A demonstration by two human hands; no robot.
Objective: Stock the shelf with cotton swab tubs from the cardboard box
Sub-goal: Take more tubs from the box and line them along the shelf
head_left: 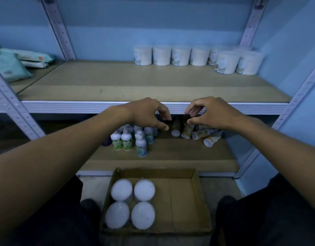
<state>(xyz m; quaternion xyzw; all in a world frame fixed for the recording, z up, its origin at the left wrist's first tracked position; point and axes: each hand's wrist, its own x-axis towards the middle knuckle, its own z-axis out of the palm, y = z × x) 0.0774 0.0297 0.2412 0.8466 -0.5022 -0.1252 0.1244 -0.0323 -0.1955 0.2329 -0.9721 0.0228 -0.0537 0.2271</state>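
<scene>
Left hand (146,114), right hand (211,113) empty, fingers loosely curled, above cardboard box (181,201); four tubs (132,203) remain there, ready for next pickup.

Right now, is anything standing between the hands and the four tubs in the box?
Nothing visible. Both hands, left hand and right hand, hold nothing above the open cardboard box; its four tubs lie uncovered below.

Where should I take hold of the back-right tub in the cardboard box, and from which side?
Take the back-right tub from straight above, grip spread across its round white lid and closing on the rim. It stands upright with only the lid showing. Its left and near sides sit against other tubs, so put fingers on the right and far sides, where the cardboard box floor is bare. Both hands look empty.
</scene>
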